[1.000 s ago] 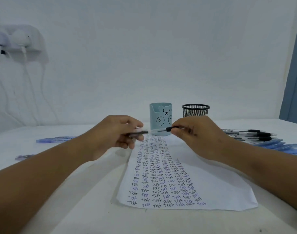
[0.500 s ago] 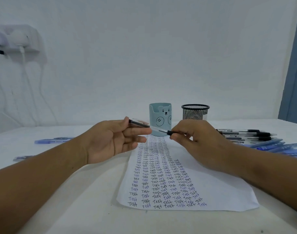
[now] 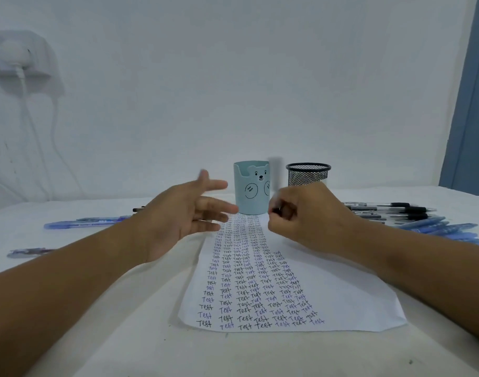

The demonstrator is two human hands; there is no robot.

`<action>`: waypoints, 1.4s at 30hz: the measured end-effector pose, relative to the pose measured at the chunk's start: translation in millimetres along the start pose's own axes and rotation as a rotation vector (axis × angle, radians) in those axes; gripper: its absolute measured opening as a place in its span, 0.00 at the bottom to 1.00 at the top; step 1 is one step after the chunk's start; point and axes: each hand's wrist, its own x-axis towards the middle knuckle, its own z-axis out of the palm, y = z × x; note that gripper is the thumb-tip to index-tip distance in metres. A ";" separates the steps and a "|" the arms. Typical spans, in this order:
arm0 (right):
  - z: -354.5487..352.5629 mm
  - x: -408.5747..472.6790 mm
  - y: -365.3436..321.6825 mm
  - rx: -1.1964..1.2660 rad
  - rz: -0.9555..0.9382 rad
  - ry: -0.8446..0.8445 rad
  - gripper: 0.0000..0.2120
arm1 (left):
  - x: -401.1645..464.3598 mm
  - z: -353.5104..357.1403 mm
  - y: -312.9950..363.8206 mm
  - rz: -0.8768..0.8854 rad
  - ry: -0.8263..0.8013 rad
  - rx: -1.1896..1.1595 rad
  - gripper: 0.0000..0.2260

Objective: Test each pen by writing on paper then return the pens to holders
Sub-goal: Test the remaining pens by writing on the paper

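The left hand is raised with the palm turned inward and the fingers spread and straight, holding nothing. The right hand is curled, its fingers pinching something dark and thin.

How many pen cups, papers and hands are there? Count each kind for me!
Pen cups: 2, the blue bear cup and the black mesh cup
Paper: 1
Hands: 2, the left hand and the right hand, which grips a pen
Total: 5
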 end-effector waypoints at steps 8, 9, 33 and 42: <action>3.7 -0.6 -5.0 0.529 0.333 -0.147 0.15 | -2.8 -4.0 -14.6 0.073 -0.117 0.857 0.16; 4.2 -1.1 -5.1 0.471 0.315 -0.136 0.17 | -1.7 -4.0 -14.4 0.082 -0.125 0.887 0.16; 9.1 0.8 1.8 0.343 0.239 -0.151 0.16 | 2.5 -7.7 -18.0 0.123 -0.141 0.913 0.16; 9.5 1.4 5.3 0.348 0.216 -0.155 0.19 | 2.3 -7.3 -17.0 0.126 -0.142 0.917 0.16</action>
